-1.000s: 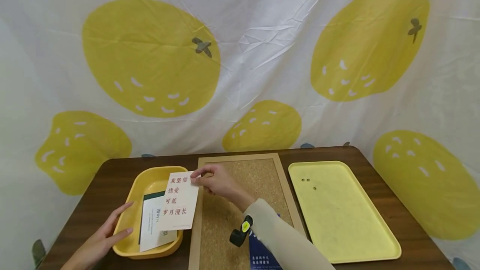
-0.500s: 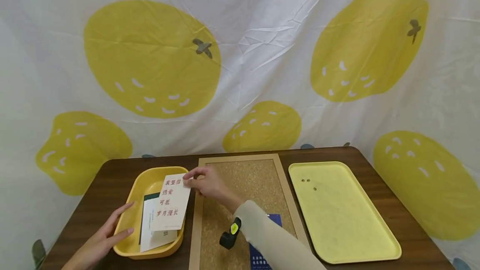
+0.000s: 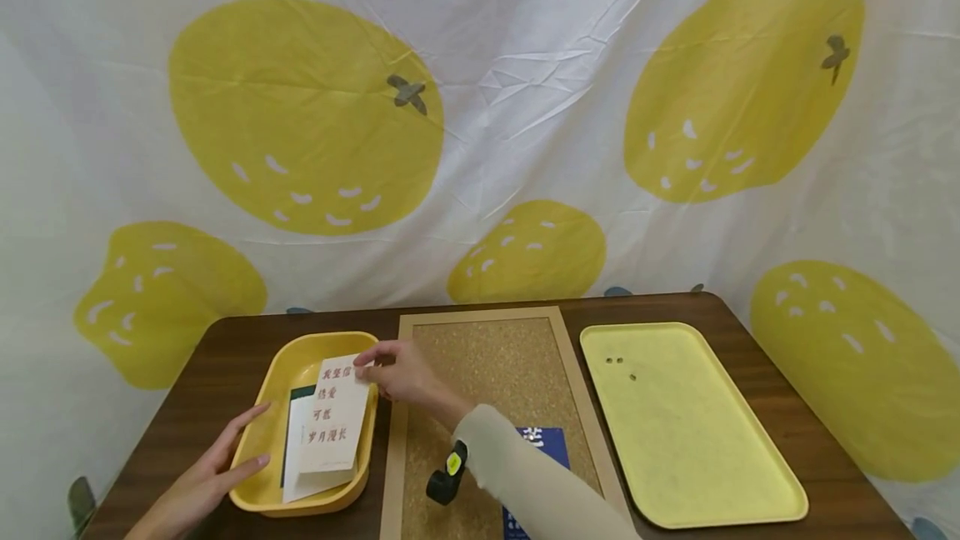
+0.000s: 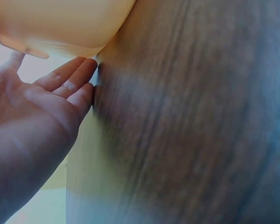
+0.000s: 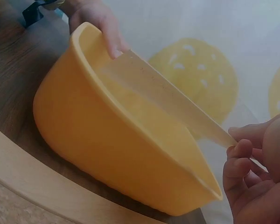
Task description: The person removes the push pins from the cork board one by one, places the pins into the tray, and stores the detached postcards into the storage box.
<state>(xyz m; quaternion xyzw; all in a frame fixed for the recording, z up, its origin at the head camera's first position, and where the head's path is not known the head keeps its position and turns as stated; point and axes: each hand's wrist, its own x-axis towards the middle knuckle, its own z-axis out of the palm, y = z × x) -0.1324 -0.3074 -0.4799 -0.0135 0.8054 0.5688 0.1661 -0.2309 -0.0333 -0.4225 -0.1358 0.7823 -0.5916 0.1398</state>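
My right hand (image 3: pixel 401 372) pinches a white card with red Chinese writing (image 3: pixel 333 419) by its upper right corner, between thumb and fingers. The card hangs over the yellow plastic tub (image 3: pixel 307 348), above other cards (image 3: pixel 295 448) lying inside; one has a dark green top edge. In the right wrist view, the card (image 5: pixel 165 93) slants across the tub's opening. My left hand (image 3: pixel 202 477) holds the tub's left side, thumb over the rim. In the left wrist view, some of its fingers (image 4: pixel 67 81) lie outside, beneath the tub wall (image 4: pixel 65 23).
A wood-framed cork board (image 3: pixel 487 365) lies mid-table, with a dark blue card (image 3: pixel 551 444) on it, partly behind my right sleeve. To the right sits a pale yellow tray (image 3: pixel 697 432) with several tiny pieces (image 3: pixel 619 361). A lemon-print curtain (image 3: pixel 525 107) hangs behind the table.
My right hand has moved left and slightly down, carrying the white card farther over the tub. More of the blue card shows. The left hand has stayed on the tub.
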